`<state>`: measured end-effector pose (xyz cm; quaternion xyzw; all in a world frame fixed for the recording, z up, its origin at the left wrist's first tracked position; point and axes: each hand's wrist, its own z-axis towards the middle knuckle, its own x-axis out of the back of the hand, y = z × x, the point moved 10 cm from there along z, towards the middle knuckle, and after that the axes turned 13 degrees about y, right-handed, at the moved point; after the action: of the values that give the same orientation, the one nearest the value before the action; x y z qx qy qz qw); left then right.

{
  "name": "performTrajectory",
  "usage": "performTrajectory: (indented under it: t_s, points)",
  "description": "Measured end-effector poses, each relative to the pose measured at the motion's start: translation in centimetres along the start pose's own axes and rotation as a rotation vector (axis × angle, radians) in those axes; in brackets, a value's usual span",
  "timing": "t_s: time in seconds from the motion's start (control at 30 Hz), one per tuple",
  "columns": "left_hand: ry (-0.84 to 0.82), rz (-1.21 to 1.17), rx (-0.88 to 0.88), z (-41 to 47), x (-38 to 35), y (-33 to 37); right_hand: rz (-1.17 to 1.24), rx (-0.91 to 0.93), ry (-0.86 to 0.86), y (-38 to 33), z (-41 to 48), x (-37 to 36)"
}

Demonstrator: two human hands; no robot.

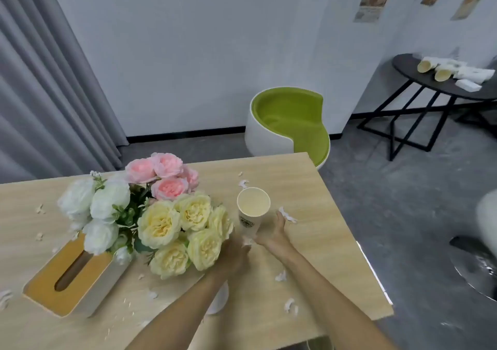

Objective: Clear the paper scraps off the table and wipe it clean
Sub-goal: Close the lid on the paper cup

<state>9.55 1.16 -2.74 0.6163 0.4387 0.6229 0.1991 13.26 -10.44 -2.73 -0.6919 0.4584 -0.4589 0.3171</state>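
Both hands flank the paper cup (252, 211): right hand (278, 231) open beside it, left hand (236, 250) with fingers hidden, grip unclear.

Your left hand (236, 251) reaches forward, its back toward you, fingers hidden. Just right of it, almost touching, your right hand (274, 233) stands on edge, palm facing left, fingers straight, pointing away.

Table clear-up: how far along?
Early. Done: nothing evident; scraps lie scattered across the table. In hand: left hand and right hand meet at a white scrap by the base of the paper cup. Left: remaining scraps both sides of the flowers, then wiping; no cloth in view.
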Motion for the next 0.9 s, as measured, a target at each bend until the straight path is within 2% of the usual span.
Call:
performTrajectory:
  t_s: [0.1, 0.17, 0.27, 0.4, 0.5, 0.73, 0.9]
  points:
    - [0.033, -0.208, 0.080, 1.6, -1.3, -1.2, 0.023, 0.030, -0.038, -0.9, 1.7, -0.8]
    - [0.069, -0.357, 0.061, 2.4, -1.8, -0.8, 0.045, 0.006, -0.046, -0.7, 2.8, -1.2]
    - [0.141, -0.429, 0.057, 2.4, -2.1, -0.6, 0.022, 0.074, -0.039, -1.0, 2.8, -0.8]
    - [0.195, -0.402, 0.069, 1.3, -2.2, 0.1, -0.147, 0.287, 0.092, -1.4, 1.2, 2.0]
    - [0.155, -0.372, 0.063, -1.1, -3.1, 1.2, -0.178, 0.369, 0.128, -1.3, -0.3, 4.3]
    - [0.118, -0.303, -0.023, -7.3, -4.3, 2.6, -0.129, 0.347, 0.159, 1.7, -3.7, 6.4]
    - [0.125, -0.188, 0.015, -10.7, -3.0, -1.6, -0.128, 0.348, 0.119, 3.2, -6.2, 4.4]
